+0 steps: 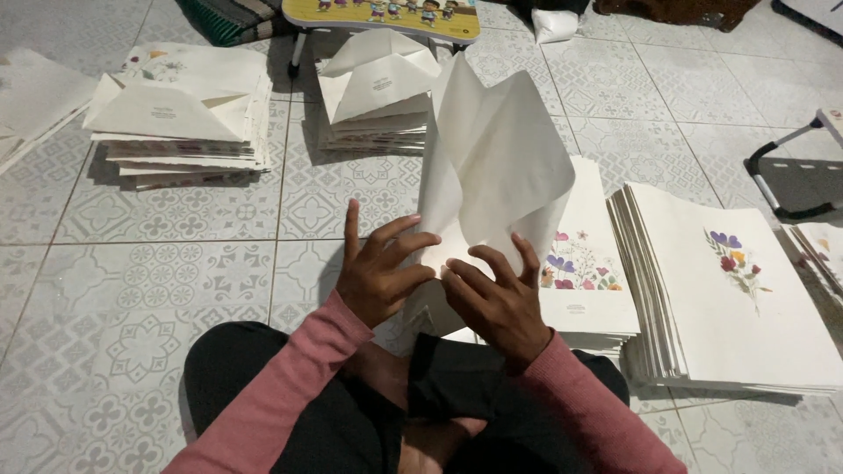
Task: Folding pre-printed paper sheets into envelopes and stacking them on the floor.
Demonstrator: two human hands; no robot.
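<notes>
Above the lap, a cream paper sheet (496, 167) is pinched upright by the left hand (379, 276) and right hand (500, 303), fingers spread wide so it bends.

Bare tile (167, 263) to my left lies open. To my right, the flowered sheet stacks (729, 290) block the floor; ahead, the folded envelope piles (373, 105) crowd the low table (386, 22).

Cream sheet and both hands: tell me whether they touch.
Touching. The head view shows left hand and right hand fingers pressed on the cream sheet.
</notes>
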